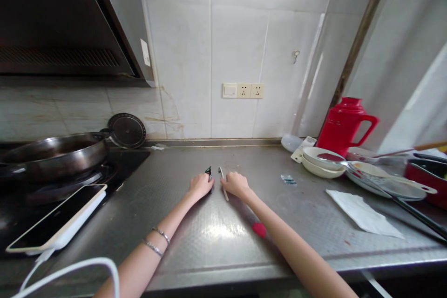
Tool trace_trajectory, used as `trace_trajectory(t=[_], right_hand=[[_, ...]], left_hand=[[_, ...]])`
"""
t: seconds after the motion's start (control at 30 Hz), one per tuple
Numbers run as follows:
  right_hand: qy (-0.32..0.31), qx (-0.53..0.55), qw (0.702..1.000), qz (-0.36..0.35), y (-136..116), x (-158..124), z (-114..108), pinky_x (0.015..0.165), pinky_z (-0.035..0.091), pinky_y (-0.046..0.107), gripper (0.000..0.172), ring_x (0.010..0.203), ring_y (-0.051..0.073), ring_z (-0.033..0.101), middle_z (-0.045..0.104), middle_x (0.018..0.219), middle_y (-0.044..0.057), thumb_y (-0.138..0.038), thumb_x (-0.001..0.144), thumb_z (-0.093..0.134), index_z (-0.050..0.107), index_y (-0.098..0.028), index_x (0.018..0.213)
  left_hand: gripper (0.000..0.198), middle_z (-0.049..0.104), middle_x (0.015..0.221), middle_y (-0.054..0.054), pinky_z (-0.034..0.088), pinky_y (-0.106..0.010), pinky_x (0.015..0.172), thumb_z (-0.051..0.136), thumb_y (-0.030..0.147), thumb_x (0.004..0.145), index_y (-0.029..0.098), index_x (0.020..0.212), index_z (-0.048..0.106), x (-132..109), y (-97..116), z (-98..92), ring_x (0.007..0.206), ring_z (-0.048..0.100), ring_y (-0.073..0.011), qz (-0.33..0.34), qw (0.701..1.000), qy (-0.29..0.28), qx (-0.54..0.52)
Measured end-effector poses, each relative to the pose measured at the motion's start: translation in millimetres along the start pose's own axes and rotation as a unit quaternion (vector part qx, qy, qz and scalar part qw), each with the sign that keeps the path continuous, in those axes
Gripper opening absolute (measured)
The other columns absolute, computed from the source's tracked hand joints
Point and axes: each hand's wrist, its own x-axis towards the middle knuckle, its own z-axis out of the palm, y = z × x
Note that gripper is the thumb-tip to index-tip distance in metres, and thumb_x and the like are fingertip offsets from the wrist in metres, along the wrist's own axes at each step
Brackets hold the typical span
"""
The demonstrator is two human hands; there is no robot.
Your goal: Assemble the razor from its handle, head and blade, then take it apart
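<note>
My left hand (201,185) rests low over the steel countertop, fingers closed round a slim dark object with a green-tinged top (208,171); its kind is unclear. Just to the right, my right hand (236,183) is closed, its fingertips on a thin pale stick with a small dark head (224,188). The stick slants on the counter. The two hands are a short gap apart. Partly hidden under my right forearm is a red thing (259,229). A small clear packet with green markings (288,179) lies right of my right hand.
At left, a steel pan (56,156) sits on the black stove, with a phone (57,219) and white cable in front. At right are a red thermos (340,125), stacked bowls (323,167), a plate with utensils (412,190) and a white napkin (363,214). Wall sockets (250,91) are behind.
</note>
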Motion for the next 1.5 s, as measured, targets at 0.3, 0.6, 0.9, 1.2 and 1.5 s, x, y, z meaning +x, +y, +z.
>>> trace_trajectory(t=[0.3,0.6,0.9,1.2,1.5], right_hand=[[0.159,0.076,0.982,-0.064,149.7,-16.7,-29.5,0.083,0.039,0.026,0.027,0.094,0.018,0.054,0.063,0.094,0.008,-0.03,0.082,0.043,0.064,-0.015,0.089],[0.121,0.088,0.989,0.009,277.5,-36.1,-26.0,0.095,0.033,0.036,0.05,0.105,0.025,0.053,0.062,0.111,0.012,-0.048,0.071,0.056,0.062,-0.013,0.107],[0.084,0.103,0.991,0.02,290.0,-31.7,-9.1,0.096,0.035,0.036,0.059,0.112,0.027,0.049,0.062,0.113,0.011,-0.045,0.067,0.061,0.058,-0.012,0.117],[0.119,0.103,0.987,-0.004,274.1,-29.7,-14.5,0.093,0.037,0.034,0.052,0.104,0.025,0.054,0.064,0.108,0.01,-0.046,0.068,0.06,0.062,-0.014,0.108],[0.107,0.184,0.974,-0.083,167.9,7.6,-8.9,0.094,0.035,0.035,0.048,0.107,0.023,0.052,0.062,0.112,0.009,-0.039,0.071,0.061,0.058,-0.016,0.113]], left_hand=[[0.044,0.067,0.095,-0.014,0.045,-0.034,0.072,0.027,0.039,0.086,0.018,0.086,0.066,10.1,-23.3,-3.6,0.089,0.062,-0.0258,-0.061,0.997,0.042,-0.001],[0.038,0.068,0.094,-0.012,0.045,-0.034,0.071,0.031,0.034,0.084,0.018,0.084,0.066,10.3,-26.3,-4.9,0.09,0.062,-0.026,-0.061,0.998,0.033,0.005],[0.035,0.068,0.092,-0.012,0.045,-0.032,0.069,0.032,0.033,0.084,0.018,0.084,0.064,6.4,-26.6,-5.0,0.087,0.063,-0.0247,-0.049,0.998,0.036,0.014],[0.033,0.068,0.092,-0.012,0.044,-0.032,0.069,0.033,0.03,0.084,0.019,0.084,0.064,5.6,-27.0,-3.2,0.086,0.063,-0.0241,-0.048,0.998,0.041,0.01],[0.033,0.068,0.095,-0.01,0.043,-0.028,0.07,0.034,0.032,0.086,0.018,0.087,0.064,-0.4,-23.5,-8.0,0.089,0.062,-0.022,-0.059,0.998,0.033,0.009]])
